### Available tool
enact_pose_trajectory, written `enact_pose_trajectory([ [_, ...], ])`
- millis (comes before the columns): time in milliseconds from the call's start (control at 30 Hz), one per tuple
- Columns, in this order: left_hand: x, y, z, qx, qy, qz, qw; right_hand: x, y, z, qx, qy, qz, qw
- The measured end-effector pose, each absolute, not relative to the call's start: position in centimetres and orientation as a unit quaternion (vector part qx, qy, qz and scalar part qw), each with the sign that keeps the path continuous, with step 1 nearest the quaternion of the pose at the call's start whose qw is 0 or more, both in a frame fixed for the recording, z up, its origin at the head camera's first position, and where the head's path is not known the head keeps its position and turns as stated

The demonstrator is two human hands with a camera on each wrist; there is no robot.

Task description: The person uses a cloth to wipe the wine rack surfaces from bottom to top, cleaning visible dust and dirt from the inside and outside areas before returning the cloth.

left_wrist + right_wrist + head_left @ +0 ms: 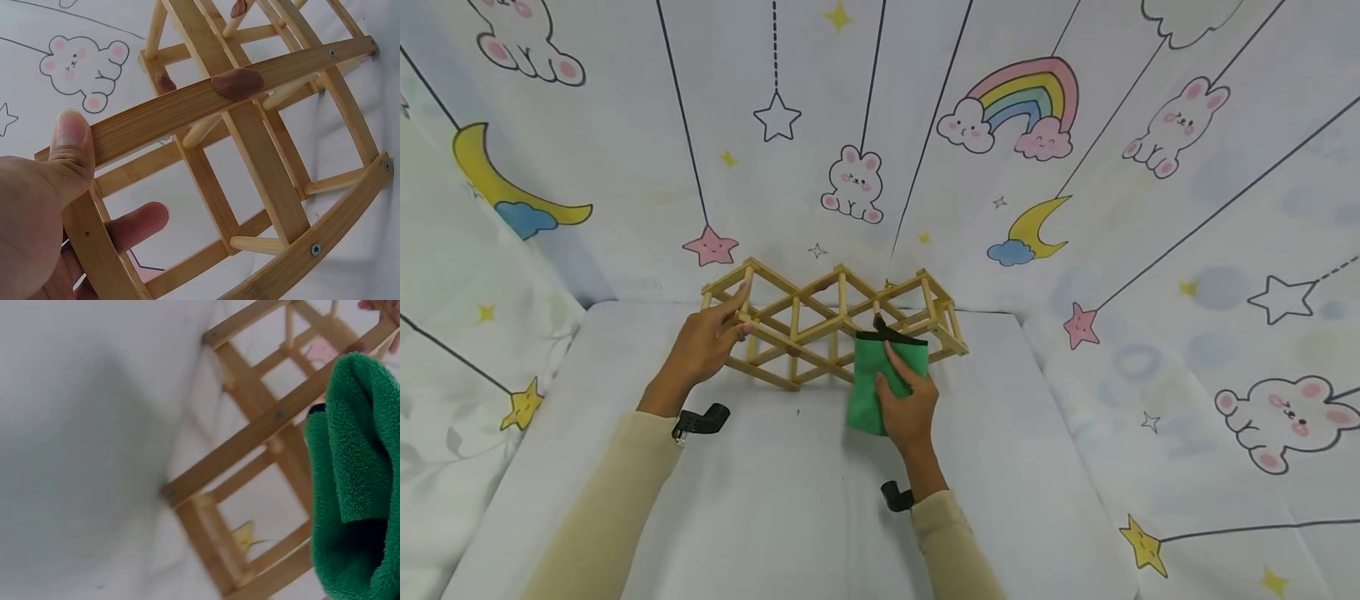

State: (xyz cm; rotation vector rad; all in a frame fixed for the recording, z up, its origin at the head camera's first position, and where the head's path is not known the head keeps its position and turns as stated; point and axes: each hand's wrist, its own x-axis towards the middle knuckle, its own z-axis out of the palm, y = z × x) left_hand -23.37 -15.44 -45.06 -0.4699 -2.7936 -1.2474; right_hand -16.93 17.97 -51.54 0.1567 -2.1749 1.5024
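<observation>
Wooden rack (842,322), all crisscrossed slats and dowels, standing near the far edge of the white table (775,517). Which hand has hold of it?

Left hand (703,346), at the rack's left end. The left wrist view adds what the head view misses: the thumb (70,134) lies over a slat, a finger shows through the gap behind it, and metal screw heads (315,249) dot the joints.

And the right hand (910,412)?

It grips a green cloth (867,375) in front of the rack's right half. From the head it's a flat patch with a dark upper border; the right wrist view shows fluffy pile and folded layers. Whether cloth touches wood, I can't tell.

How are the arms set?

Both reach forward in beige sleeves (606,508). The left slants inward, index finger stretched upward; the right leans left, thumb and index pointing up the cloth.
</observation>
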Motion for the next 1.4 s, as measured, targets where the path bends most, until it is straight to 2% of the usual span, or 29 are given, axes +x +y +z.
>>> enact_pose_trajectory([
  [133, -23.4, -15.7, -44.9, -0.148, -0.903, -0.404, 0.022, -17.8, 15.6, -49.5, 0.180, -0.776, 0.537, 0.279],
  [200, -23.4, -15.7, -44.9, -0.145, -0.903, -0.405, 0.019, -18.5, 14.8, -49.2, 0.194, -0.801, 0.492, 0.280],
  [267, -23.4, -15.7, -44.9, -0.142, -0.903, -0.405, 0.017, -19.0, 14.5, -49.5, 0.180, -0.832, 0.438, 0.289],
  [367, -23.4, -15.5, -44.9, -0.144, -0.903, -0.404, 0.018, -18.9, 15.3, -51.3, 0.094, -0.870, 0.376, 0.305],
  [500, -23.4, -14.9, -44.9, -0.151, -0.903, -0.403, 0.019, -17.2, 17.1, -53.6, 0.000, -0.866, 0.396, 0.304],
  [567, -23.3, -14.8, -44.9, -0.152, -0.904, -0.400, 0.022, -16.4, 17.4, -53.6, 0.013, -0.850, 0.428, 0.308],
  [633, -23.3, -14.9, -44.8, -0.149, -0.904, -0.399, 0.026, -16.3, 17.0, -52.6, 0.066, -0.822, 0.470, 0.316],
  [800, -23.2, -15.2, -44.8, -0.138, -0.907, -0.397, 0.026, -17.9, 15.4, -48.8, 0.150, -0.808, 0.483, 0.303],
  [1000, -23.1, -15.1, -44.8, -0.137, -0.906, -0.402, 0.012, -18.2, 17.3, -50.0, 0.028, -0.899, 0.366, 0.240],
  [1100, -23.0, -15.1, -44.7, -0.138, -0.906, -0.400, 0.020, -17.4, 18.4, -50.2, -0.008, -0.896, 0.370, 0.247],
  [1300, -23.1, -15.3, -44.9, -0.131, -0.907, -0.399, 0.022, -17.7, 16.4, -48.7, 0.125, -0.822, 0.473, 0.291],
  [1400, -23.1, -15.1, -45.2, -0.134, -0.904, -0.406, 0.020, -18.5, 15.3, -49.1, 0.141, -0.824, 0.466, 0.291],
])
